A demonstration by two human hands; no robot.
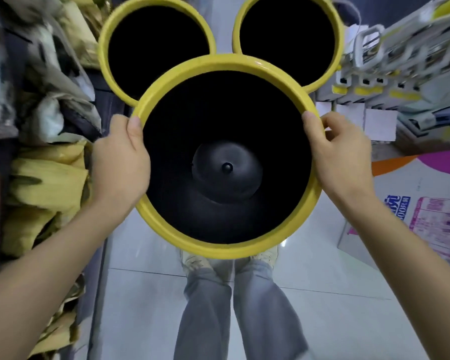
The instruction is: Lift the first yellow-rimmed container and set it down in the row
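A single head-worn wide-angle camera looks steeply down from above. It sits very close to a yellow-rimmed three-ring tray (227, 252) that fills the centre and reaches toward twelve o'clock. The left hand (120, 162) enters from eight o'clock and the right hand (344, 157) from four o'clock. The person's jeans (239, 307) and the tiled floor (322, 255) lie at six o'clock. Edges bend strongly.

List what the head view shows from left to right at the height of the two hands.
Yellow packaged goods → left hand gripping the rim → black three-ringed tray with yellow rim, a dark dome in its middle → right hand gripping the opposite rim → printed cardboard box.
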